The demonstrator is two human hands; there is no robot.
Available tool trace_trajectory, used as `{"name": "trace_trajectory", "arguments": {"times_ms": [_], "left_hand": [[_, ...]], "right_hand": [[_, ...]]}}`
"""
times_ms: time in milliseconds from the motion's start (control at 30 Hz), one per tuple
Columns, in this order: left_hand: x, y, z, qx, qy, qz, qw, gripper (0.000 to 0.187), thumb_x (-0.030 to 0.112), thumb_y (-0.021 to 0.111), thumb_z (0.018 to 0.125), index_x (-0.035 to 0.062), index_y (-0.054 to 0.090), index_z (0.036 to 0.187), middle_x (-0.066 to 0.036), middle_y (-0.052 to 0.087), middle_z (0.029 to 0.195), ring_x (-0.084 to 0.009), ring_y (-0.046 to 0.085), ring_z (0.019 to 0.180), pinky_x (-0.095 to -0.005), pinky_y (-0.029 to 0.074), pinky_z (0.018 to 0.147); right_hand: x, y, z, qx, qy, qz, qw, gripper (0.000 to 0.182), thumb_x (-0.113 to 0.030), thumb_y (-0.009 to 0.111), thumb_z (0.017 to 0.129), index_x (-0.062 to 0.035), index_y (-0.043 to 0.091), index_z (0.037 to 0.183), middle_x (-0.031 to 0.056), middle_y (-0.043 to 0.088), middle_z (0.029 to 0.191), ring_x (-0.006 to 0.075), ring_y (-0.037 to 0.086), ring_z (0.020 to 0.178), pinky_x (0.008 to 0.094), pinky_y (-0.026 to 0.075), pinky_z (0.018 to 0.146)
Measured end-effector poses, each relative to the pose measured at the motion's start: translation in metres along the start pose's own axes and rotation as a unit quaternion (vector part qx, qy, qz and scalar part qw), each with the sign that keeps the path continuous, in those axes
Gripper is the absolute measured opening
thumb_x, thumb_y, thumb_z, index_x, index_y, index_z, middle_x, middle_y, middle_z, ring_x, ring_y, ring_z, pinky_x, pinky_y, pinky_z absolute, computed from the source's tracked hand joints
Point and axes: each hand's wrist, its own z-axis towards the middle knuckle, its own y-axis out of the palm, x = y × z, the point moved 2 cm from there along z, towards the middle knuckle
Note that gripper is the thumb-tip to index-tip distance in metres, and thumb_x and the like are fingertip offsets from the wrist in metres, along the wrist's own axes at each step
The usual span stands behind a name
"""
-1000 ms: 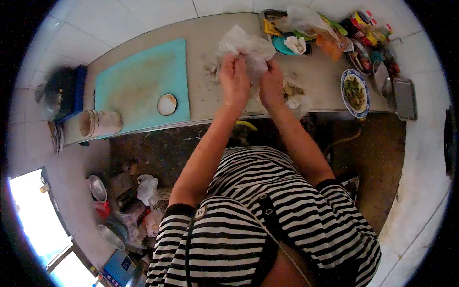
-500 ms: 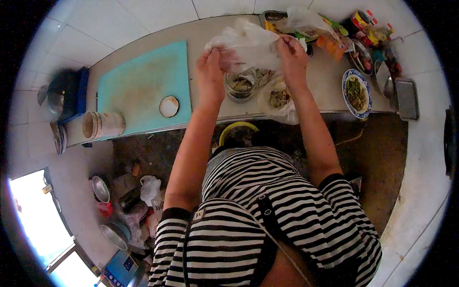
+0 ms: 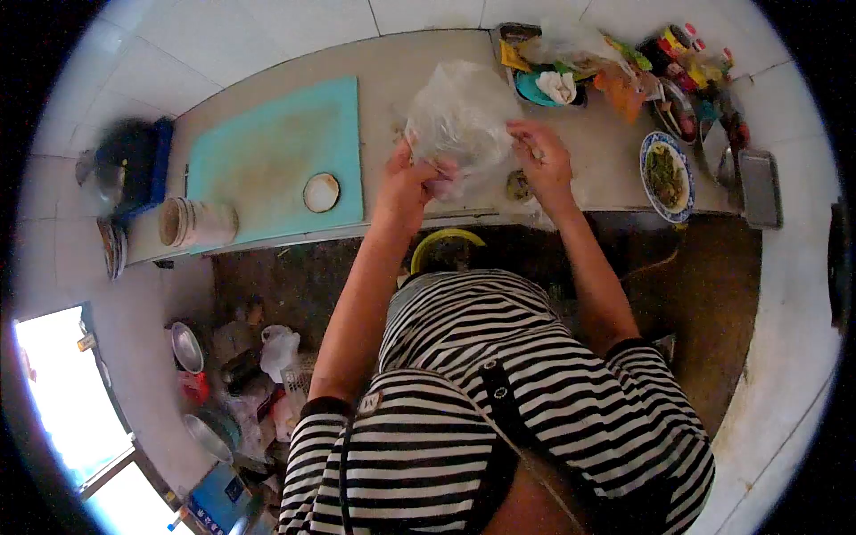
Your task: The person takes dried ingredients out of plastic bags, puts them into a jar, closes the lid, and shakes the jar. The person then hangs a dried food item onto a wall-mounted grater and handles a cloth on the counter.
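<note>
A clear plastic bag (image 3: 464, 116) is stretched between my two hands above the counter. My left hand (image 3: 408, 183) grips its lower left side, with some fingers seen through the film. At the bag's right edge, my right hand (image 3: 544, 160) pinches the plastic. The bag covers the glass jar below it. Beside my right wrist, part of another bag with dark contents (image 3: 519, 185) shows on the counter. A round lid (image 3: 321, 192), pale inside, lies on the turquoise cutting board (image 3: 276, 143) to the left.
A cloudy plastic jar (image 3: 198, 223) lies on its side at the board's front left corner. To the right are a blue-rimmed plate of greens (image 3: 666, 178), a grey tray (image 3: 760, 189) and several bottles (image 3: 695, 53). A yellow-rimmed bucket (image 3: 448, 236) stands below the counter edge.
Both hands have lowered the bag towards me, and it now hangs over the jar. The bag has opened out wider, uncovering the teal bowl behind it.
</note>
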Motion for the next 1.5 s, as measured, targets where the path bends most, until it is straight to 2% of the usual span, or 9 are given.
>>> {"name": "trace_trajectory", "arguments": {"times_ms": [33, 233, 333, 433, 567, 700, 800, 1100, 1500], "left_hand": [[-0.001, -0.001, -0.001, 0.002, 0.004, 0.018, 1.000, 0.055, -0.003, 0.049, 0.077, 0.0090, 0.045, 0.131, -0.009, 0.063, 0.099, -0.0196, 0.063, 0.084, -0.0276, 0.047, 0.062], [0.046, -0.029, -0.010, 0.049, 0.207, 0.000, 0.977, 0.059, 0.003, 0.053, 0.076, 0.0076, 0.043, 0.134, -0.010, 0.061, 0.103, -0.0222, 0.060, 0.093, -0.0342, 0.050, 0.074], [0.099, -0.095, -0.066, 0.146, 0.292, -0.053, 0.944, 0.054, 0.010, 0.054, 0.082, 0.0044, 0.042, 0.134, -0.014, 0.059, 0.114, -0.0264, 0.057, 0.106, -0.0425, 0.051, 0.085], [0.094, -0.203, -0.160, 0.324, 0.315, -0.023, 0.892, 0.052, 0.011, 0.054, 0.082, 0.0041, 0.043, 0.133, -0.014, 0.059, 0.113, -0.0261, 0.057, 0.105, -0.0420, 0.051, 0.084], [-0.016, -0.313, -0.302, 0.597, 0.153, 0.053, 0.786, 0.050, 0.012, 0.054, 0.083, 0.0037, 0.044, 0.131, -0.014, 0.059, 0.113, -0.0259, 0.058, 0.104, -0.0415, 0.051, 0.083], [-0.133, -0.335, -0.393, 0.705, -0.037, 0.055, 0.706, 0.048, 0.014, 0.055, 0.083, 0.0033, 0.046, 0.129, -0.014, 0.060, 0.112, -0.0256, 0.058, 0.103, -0.0409, 0.051, 0.082], [-0.178, -0.339, -0.417, 0.713, -0.125, 0.065, 0.687, 0.047, 0.015, 0.055, 0.084, 0.0030, 0.047, 0.128, -0.014, 0.060, 0.112, -0.0254, 0.059, 0.103, -0.0405, 0.051, 0.081], [-0.161, -0.385, -0.413, 0.679, -0.199, 0.149, 0.691, 0.043, 0.019, 0.056, 0.085, 0.0020, 0.050, 0.124, -0.014, 0.060, 0.110, -0.0247, 0.059, 0.100, -0.0393, 0.051, 0.079], [-0.171, -0.413, -0.481, 0.614, -0.396, 0.245, 0.637, 0.039, 0.023, 0.057, 0.087, 0.0008, 0.054, 0.118, -0.013, 0.061, 0.108, -0.0238, 0.061, 0.097, -0.0376, 0.050, 0.075]], "right_hand": [[0.003, 0.001, 0.000, -0.019, 0.028, -0.025, 0.999, 0.015, 0.000, 0.052, 0.091, -0.0030, 0.061, 0.103, 0.0076, 0.059, 0.117, 0.0159, 0.056, 0.106, 0.0287, 0.042, 0.094], [-0.076, 0.012, 0.043, 0.019, -0.255, -0.066, 0.964, 0.018, -0.003, 0.054, 0.091, -0.0026, 0.061, 0.108, 0.0073, 0.059, 0.118, 0.0159, 0.057, 0.105, 0.0290, 0.044, 0.091], [-0.098, 0.010, 0.046, 0.027, -0.221, -0.025, 0.975, 0.020, -0.006, 0.055, 0.092, -0.0027, 0.059, 0.111, 0.0073, 0.060, 0.116, 0.0157, 0.058, 0.103, 0.0298, 0.046, 0.090], [-0.052, -0.002, 0.032, -0.019, -0.058, 0.029, 0.998, 0.021, -0.009, 0.053, 0.093, -0.0028, 0.057, 0.113, 0.0066, 0.060, 0.113, 0.0152, 0.059, 0.100, 0.0296, 0.046, 0.090], [-0.021, 0.001, -0.023, -0.135, 0.042, -0.111, 0.984, 0.014, -0.009, 0.057, 0.091, -0.0058, 0.063, 0.103, 0.0080, 0.063, 0.093, 0.0148, 0.063, 0.084, 0.0308, 0.052, 0.068], [0.023, 0.012, -0.074, -0.224, 0.021, -0.242, 0.944, 0.018, -0.011, 0.062, 0.086, -0.0030, 0.062, 0.103, 0.0154, 0.064, 0.093, 0.0253, 0.064, 0.082, 0.0348, 0.052, 0.064], [0.053, 0.039, -0.098, -0.277, -0.021, -0.315, 0.908, 0.012, -0.010, 0.056, 0.084, -0.0024, 0.058, 0.092, 0.0157, 0.062, 0.082, 0.0331, 0.063, 0.075, 0.0443, 0.051, 0.064], [0.084, 0.083, -0.094, -0.373, -0.075, -0.406, 0.831, 0.020, -0.009, 0.051, 0.083, 0.0010, 0.055, 0.099, 0.0166, 0.060, 0.090, 0.0351, 0.061, 0.084, 0.0443, 0.051, 0.076], [0.059, 0.136, -0.096, -0.320, -0.087, -0.283, 0.900, 0.020, -0.005, 0.050, 0.083, -0.0024, 0.046, 0.102, 0.0191, 0.053, 0.096, 0.0392, 0.056, 0.085, 0.0484, 0.046, 0.072]]}}
